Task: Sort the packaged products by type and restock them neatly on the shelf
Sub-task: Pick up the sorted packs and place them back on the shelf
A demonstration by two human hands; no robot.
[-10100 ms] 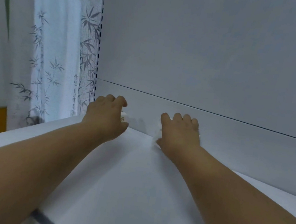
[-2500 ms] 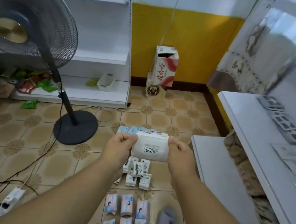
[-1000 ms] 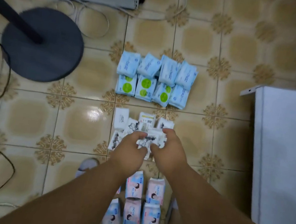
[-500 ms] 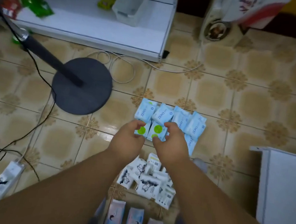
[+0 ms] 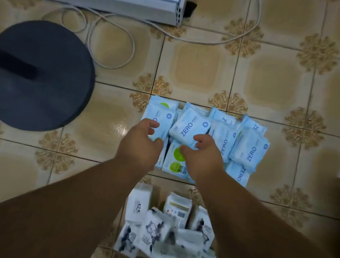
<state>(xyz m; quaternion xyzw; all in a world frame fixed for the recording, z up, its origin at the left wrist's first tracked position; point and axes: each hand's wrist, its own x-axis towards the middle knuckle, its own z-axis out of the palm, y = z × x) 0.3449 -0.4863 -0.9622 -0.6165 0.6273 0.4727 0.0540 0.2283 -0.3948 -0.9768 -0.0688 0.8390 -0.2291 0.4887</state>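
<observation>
Our hands have left the white ink-print packs (image 5: 164, 234), now lying loose nearest us on the tiled floor (image 5: 279, 78), and moved up to the blue ZERO packs (image 5: 247, 143). The left hand (image 5: 141, 144) and right hand (image 5: 202, 154), fingers curled but a little apart, close on one pack (image 5: 188, 129), likely the next type bound for the shelf.

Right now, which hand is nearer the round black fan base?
Left. The left hand sits over the light-blue packs just right of the round black fan base; the right hand lies farther right.
</observation>
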